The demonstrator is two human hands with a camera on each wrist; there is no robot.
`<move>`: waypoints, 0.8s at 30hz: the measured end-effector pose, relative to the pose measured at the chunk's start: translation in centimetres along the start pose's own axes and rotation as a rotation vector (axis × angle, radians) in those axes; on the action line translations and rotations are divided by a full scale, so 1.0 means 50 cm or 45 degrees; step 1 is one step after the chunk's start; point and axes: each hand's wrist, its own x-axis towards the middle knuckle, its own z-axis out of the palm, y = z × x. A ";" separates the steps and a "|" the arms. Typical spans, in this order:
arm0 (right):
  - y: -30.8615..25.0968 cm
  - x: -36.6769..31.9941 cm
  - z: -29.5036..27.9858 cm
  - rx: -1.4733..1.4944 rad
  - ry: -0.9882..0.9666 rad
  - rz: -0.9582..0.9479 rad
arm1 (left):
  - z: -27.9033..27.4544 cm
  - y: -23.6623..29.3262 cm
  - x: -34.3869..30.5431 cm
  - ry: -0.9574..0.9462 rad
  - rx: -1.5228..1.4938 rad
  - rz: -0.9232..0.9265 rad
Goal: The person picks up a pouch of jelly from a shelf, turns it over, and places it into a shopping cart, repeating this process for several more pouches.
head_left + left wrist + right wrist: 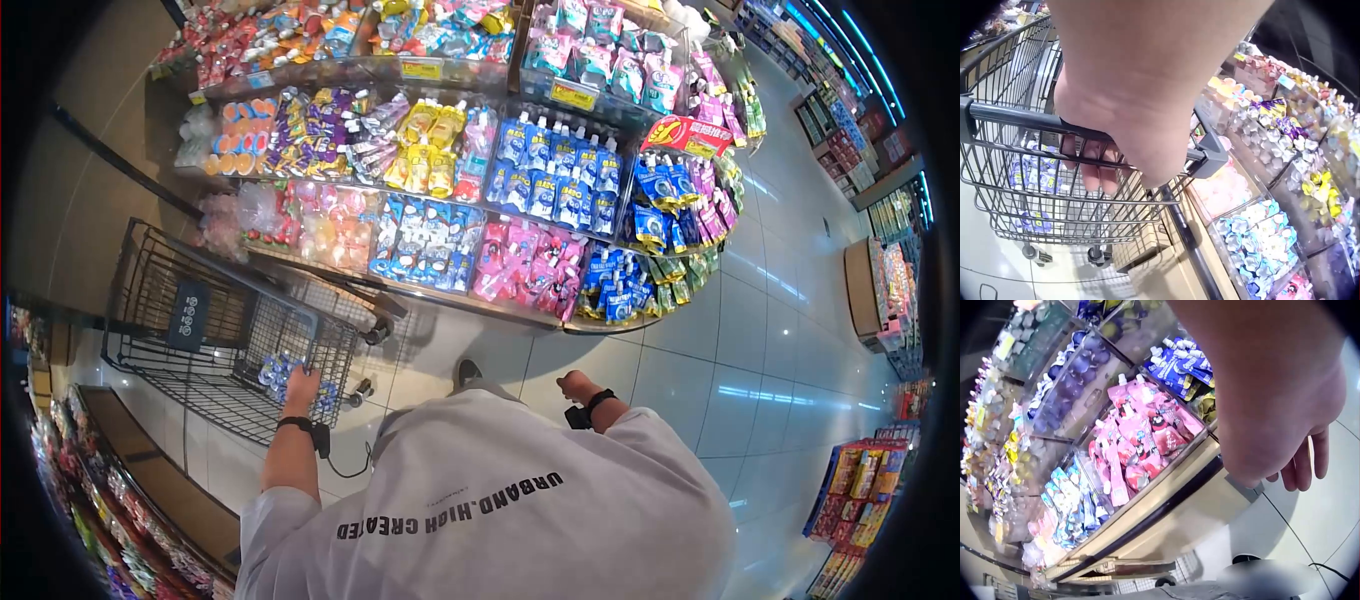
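Fingers (1094, 172) of the left hand (300, 385) were curled round the handle (1016, 119) of the shopping cart (150, 300), with the fingertips tucked under the bar. It was a full, closed wrap on the bar and on nothing else. The cart stood at the person's left, close beside the lower tier of the shelf (480, 302). A few small blue-and-white packets (280, 372) lay on its wire floor (the left wrist view showed them through the mesh, below the hand).

To the right of the cart, the shelf's bins held blue pouches (425, 240) and then pink pouches (530, 265) with spouts, packed close together. Further right, the right hand (577, 385) hung apart from everything, in front of the body and above the tiled floor (760, 330). Its fingers (1302, 469) were slack and loosely bent, and they held nothing. The pink pouches were the nearest goods to it, though well short of touch.

By my reading, the step in hand was a pause with the cart beside the display, one hand steadying it and the other free to pick. A next move would call for the free hand to reach forward and down to a bin. It would need to close on a single pouch without dragging its neighbours out, then carry it leftward over the cart's rim.
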 end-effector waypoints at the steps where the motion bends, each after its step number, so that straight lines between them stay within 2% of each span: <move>1: 0.003 0.003 -0.005 0.184 0.035 -0.008 | 0.007 0.000 -0.011 0.028 0.091 0.054; 2: 0.002 0.001 -0.005 0.366 0.062 -0.016 | 0.006 0.010 -0.040 0.054 0.185 0.101; 4: -0.018 -0.006 -0.005 0.381 0.116 -0.068 | 0.006 0.021 -0.089 0.006 0.148 0.074; 6: -0.049 -0.005 -0.008 0.432 0.224 -0.144 | 0.021 0.009 -0.108 0.065 0.189 0.238; 7: -0.068 -0.001 -0.005 0.415 0.229 -0.168 | 0.027 0.000 -0.124 0.085 0.170 0.228; 9: -0.109 0.016 -0.001 0.255 0.291 -0.407 | 0.041 -0.008 -0.161 0.035 0.151 0.240; 10: -0.132 0.010 -0.006 0.227 0.293 -0.424 | 0.050 -0.014 -0.182 0.046 0.124 0.224; 12: -0.227 -0.051 -0.016 0.273 0.139 -0.546 | 0.045 -0.015 -0.237 -0.056 0.021 0.250; 14: -0.325 -0.112 -0.025 0.192 0.113 -0.612 | 0.049 -0.010 -0.283 0.001 0.043 0.193; 16: -0.412 -0.187 -0.015 0.105 0.082 -0.684 | 0.077 -0.037 -0.301 -0.065 0.015 0.205; 18: -0.496 -0.255 -0.004 -0.191 0.183 -0.979 | 0.076 -0.031 -0.358 -0.049 -0.027 0.197; 19: -0.528 -0.253 0.012 -0.220 0.188 -1.006 | 0.086 -0.039 -0.372 -0.056 -0.016 0.179; 21: -0.576 -0.255 0.053 -0.207 0.109 -1.517 | 0.099 -0.048 -0.396 -0.099 0.018 0.145; 22: -0.600 -0.263 0.073 -0.228 0.097 -1.532 | 0.105 -0.051 -0.408 -0.089 -0.002 0.128; 24: -0.655 -0.330 0.108 -0.137 -0.225 -1.335 | 0.111 -0.045 -0.458 -0.062 0.079 0.114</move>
